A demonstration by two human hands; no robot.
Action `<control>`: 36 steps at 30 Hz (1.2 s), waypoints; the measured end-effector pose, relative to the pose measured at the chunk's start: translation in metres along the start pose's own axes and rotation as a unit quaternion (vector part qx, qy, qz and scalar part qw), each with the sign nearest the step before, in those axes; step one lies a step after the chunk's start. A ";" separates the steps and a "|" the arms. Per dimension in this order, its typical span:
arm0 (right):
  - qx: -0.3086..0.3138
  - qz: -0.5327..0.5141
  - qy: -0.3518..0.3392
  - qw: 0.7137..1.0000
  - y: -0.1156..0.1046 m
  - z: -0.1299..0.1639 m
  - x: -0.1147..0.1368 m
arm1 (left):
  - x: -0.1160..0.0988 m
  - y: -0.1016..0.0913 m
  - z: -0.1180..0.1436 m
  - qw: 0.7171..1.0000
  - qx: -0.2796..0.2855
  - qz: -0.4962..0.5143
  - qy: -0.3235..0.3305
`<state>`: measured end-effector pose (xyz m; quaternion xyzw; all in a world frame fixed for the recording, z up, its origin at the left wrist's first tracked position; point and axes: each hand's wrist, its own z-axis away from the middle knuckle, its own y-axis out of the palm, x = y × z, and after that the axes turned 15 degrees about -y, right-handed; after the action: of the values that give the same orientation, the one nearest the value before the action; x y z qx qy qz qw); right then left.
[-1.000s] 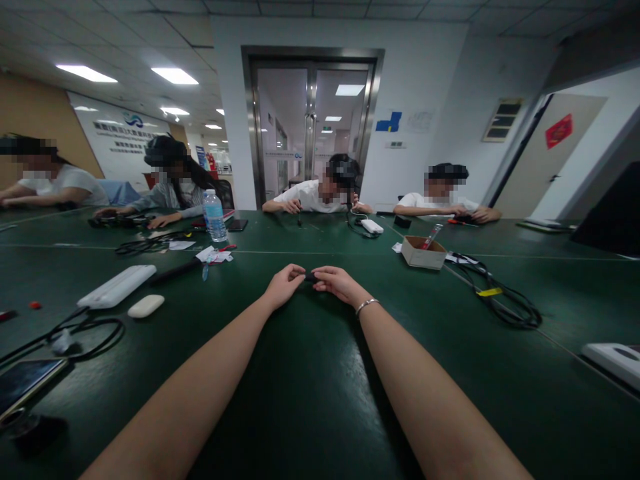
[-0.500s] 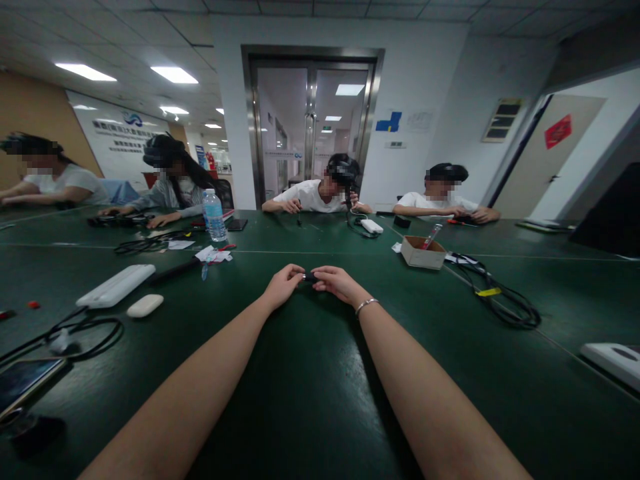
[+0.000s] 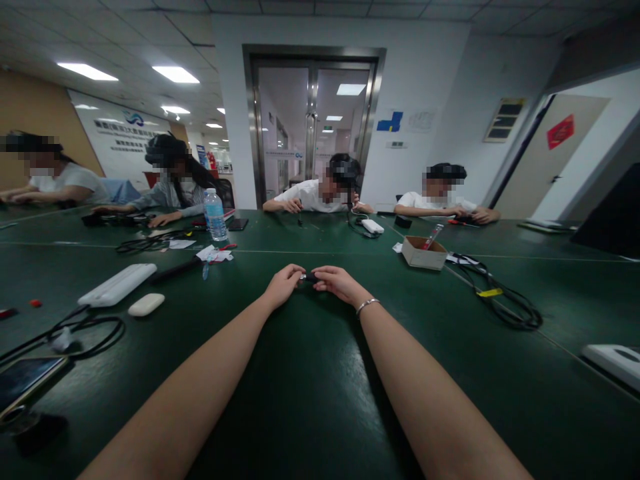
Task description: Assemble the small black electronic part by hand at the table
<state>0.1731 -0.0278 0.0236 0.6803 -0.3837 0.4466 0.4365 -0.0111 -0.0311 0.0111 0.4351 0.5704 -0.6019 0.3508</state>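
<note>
Out over the green table, my two hands meet around a small black object with a silvery end. My left hand pinches the silvery end between thumb and fingertips. Closed on the black end is my right hand, with a bracelet at its wrist. Much of the object is covered by my fingers, and its exact kind is too small to tell.
Left: a white power bank, a white oval case, a phone and black cables. Ahead stands a water bottle. Right: a small open box, a coiled cable. Several people in headsets sit across the table.
A bit more of the silvery end shows between my fingers now. Both hands stay in almost the same place.
</note>
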 end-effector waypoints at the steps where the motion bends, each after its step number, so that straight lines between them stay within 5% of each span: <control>1: 0.000 -0.001 0.000 1.000 0.001 0.000 0.001 | 0.000 0.000 0.000 1.000 0.001 -0.002 0.003; 25: -0.002 0.001 0.005 1.000 0.003 0.001 0.003 | 0.000 0.000 0.001 1.000 -0.005 -0.013 0.007; 36: -0.009 0.067 -0.002 0.998 0.002 -0.002 -0.001 | -0.018 -0.002 0.019 0.989 -0.060 -0.079 0.106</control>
<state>0.1708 -0.0267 0.0239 0.6500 -0.4332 0.4698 0.4114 -0.0083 -0.0509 0.0275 0.4284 0.6719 -0.5428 0.2653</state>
